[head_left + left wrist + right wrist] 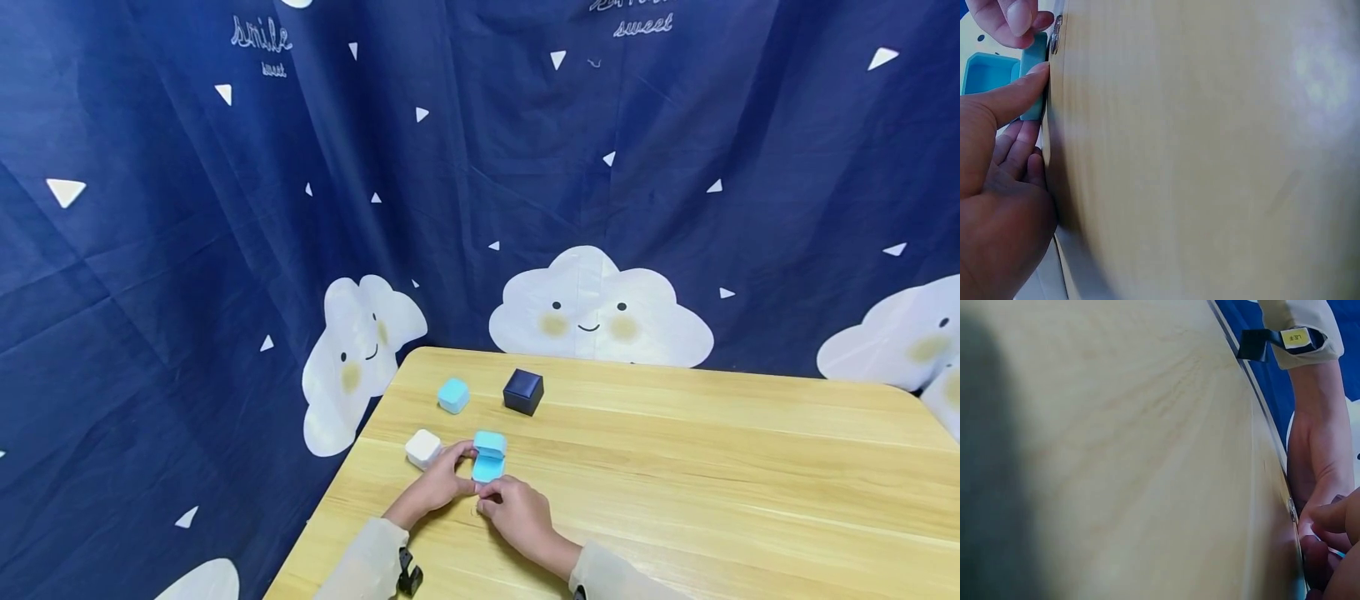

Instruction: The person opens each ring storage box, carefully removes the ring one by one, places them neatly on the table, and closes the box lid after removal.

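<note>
On a pale wood-grain counter [712, 467], a small, smooth, round-cornered light-blue box [489, 467] stands open, its raised lid [491, 442] at the far side, its mouth facing the person and the lid's longer side running left to right. A shiny ring-like piece [1055, 34] lies near it. The left hand [442, 483] pinches the box between thumb and fingers; the right hand [519, 510] curls its fingers at the near corner, their hold unclear.
</note>
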`<state>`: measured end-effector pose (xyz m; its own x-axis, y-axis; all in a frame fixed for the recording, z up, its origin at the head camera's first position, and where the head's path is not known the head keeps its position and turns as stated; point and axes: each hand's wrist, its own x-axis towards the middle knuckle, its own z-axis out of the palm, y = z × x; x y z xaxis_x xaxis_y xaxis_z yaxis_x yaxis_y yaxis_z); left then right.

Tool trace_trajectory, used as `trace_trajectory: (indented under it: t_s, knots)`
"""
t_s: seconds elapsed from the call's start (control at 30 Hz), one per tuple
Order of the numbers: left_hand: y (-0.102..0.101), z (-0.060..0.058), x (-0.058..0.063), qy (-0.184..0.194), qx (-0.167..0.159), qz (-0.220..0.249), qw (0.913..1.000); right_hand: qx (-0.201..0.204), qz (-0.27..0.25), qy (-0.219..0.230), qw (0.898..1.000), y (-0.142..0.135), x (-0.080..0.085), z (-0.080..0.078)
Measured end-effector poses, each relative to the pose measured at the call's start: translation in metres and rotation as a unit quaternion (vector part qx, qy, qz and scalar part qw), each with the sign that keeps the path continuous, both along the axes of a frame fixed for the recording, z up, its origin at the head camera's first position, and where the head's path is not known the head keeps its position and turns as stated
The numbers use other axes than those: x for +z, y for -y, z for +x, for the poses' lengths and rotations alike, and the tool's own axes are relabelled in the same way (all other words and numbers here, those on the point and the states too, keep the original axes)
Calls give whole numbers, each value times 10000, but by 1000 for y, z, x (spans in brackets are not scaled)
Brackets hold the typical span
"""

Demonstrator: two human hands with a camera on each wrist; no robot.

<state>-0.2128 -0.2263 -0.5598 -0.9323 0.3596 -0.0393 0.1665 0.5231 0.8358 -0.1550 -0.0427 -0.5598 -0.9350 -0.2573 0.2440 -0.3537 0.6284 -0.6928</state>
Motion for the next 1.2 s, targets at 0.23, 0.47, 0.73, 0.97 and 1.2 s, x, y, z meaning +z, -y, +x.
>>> trace_trajectory:
  t_s: [0.23, 0.47, 0.73, 0.97, 1.2]
  knots:
    - [0, 0, 0, 116, 70, -55, 9999, 22, 10, -12, 10000, -6, 3, -1]
    - [1, -1, 2, 113, 68, -46, 9999, -115, -14, -175, 9998, -13, 6, -5]
    - [-1, -2, 1, 81, 83, -132, 9998, -312, -125, -254, 9991, -18, 14, -11]
    - [1, -3, -1, 62, 52, -81, 9999, -478, -585, 186, 9970, -17, 26, -18]
    - [1, -2, -2, -17, 8, -126, 9999, -613, -794, 112, 9949, -16, 36, -26]
